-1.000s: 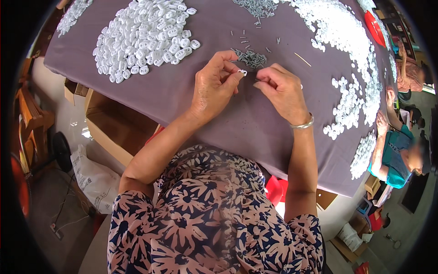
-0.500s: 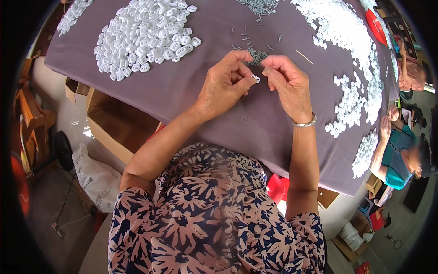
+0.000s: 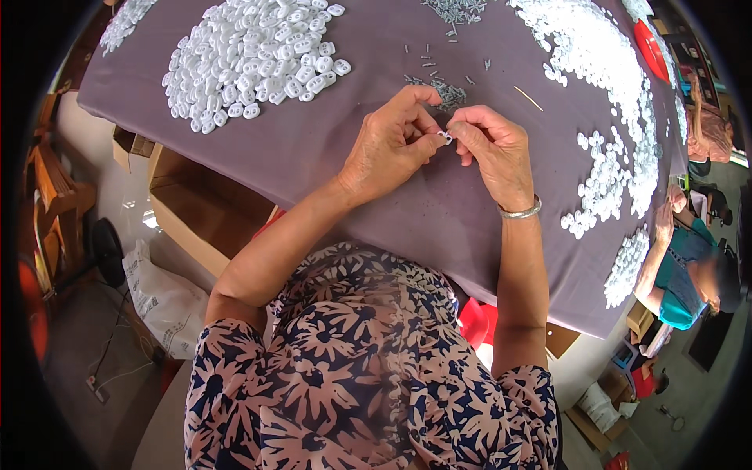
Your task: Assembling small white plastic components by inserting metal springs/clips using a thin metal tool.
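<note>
Between the thumb and fingers of my left hand (image 3: pixel 394 146) is a small white plastic piece (image 3: pixel 445 137) with holes, like a cord-lock part. My right hand (image 3: pixel 495 153), with a bracelet at the wrist, has its thumb and forefinger pinched together at the piece's right side. Whatever sits in that pinch is too small to make out. Just beyond my fingertips lies a little heap of grey springs (image 3: pixel 450 95). A large pile of white two-holed oval pieces (image 3: pixel 254 59) spreads over the table at the far left.
More grey springs (image 3: pixel 456 9) lie at the far edge of view. Small whitish and clear pieces (image 3: pixel 599 63) cover the table's right side, near a thin stick (image 3: pixel 529 99). An open cardboard box (image 3: pixel 184 207) stands below the left edge. Another person (image 3: pixel 681 266) sits at the right.
My right hand has come left and closed its fingertips against the white piece; before, a gap lay between them. The left hand has barely moved. The view has shifted slightly.
</note>
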`<state>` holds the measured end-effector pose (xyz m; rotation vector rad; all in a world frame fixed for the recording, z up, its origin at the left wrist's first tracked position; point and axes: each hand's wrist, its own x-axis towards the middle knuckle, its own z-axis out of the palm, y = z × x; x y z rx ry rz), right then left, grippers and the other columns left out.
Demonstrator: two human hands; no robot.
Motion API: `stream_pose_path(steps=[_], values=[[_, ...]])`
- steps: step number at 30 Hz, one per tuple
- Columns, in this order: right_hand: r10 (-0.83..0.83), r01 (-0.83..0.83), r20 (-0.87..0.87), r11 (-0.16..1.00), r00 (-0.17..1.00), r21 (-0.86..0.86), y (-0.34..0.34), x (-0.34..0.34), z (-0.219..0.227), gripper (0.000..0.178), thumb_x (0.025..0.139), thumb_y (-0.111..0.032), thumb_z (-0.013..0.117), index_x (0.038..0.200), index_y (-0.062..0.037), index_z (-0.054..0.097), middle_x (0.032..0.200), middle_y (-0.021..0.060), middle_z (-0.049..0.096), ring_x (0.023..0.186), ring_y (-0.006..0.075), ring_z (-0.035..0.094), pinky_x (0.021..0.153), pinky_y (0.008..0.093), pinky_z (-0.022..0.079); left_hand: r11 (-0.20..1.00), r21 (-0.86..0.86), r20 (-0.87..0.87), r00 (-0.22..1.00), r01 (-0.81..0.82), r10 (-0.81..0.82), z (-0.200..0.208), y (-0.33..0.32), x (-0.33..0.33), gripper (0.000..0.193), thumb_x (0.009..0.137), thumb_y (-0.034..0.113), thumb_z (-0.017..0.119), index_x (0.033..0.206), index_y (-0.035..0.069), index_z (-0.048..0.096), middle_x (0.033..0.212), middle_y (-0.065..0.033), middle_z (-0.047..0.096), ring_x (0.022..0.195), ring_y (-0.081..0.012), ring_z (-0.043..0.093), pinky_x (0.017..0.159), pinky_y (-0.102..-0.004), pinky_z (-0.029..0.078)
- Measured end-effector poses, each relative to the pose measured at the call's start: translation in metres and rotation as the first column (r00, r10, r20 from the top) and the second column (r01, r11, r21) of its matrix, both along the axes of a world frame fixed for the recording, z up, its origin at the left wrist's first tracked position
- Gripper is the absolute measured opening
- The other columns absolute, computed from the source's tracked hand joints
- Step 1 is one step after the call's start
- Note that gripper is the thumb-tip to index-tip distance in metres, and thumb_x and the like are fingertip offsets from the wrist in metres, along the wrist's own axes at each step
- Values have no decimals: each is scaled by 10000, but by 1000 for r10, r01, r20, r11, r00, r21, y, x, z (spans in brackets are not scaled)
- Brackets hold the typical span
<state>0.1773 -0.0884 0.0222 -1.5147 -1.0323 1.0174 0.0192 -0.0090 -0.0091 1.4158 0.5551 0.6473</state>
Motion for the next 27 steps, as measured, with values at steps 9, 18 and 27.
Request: stream_pose_path(steps=[9,18,27], values=[[4,-4,35,1000,999,3,1,-1,-3,91,916,-91,629,911,-7,665,730,-17,579,637,46,513,546,195,427,1000,16,3,1000,-8,8,-1,0,0,431,862,-51,635,1251,9,458,802,-19,586,644,-39,537,565,-186,467],[21,-32,151,997,988,72,0,-5,-7,91,926,-106,630,925,-17,652,762,-22,589,642,42,522,546,194,445,999,15,45,998,-36,35,-2,-2,1,359,852,-43,627,1176,11,482,744,-36,594,605,-64,553,544,-228,461],[29,-30,55,999,998,14,1,-2,-5,117,950,-116,594,915,-9,624,707,-4,569,595,54,517,524,202,440,998,29,38,998,-56,55,-3,-2,2,364,853,-50,617,1183,17,478,762,-42,598,614,-67,556,538,-228,455]])
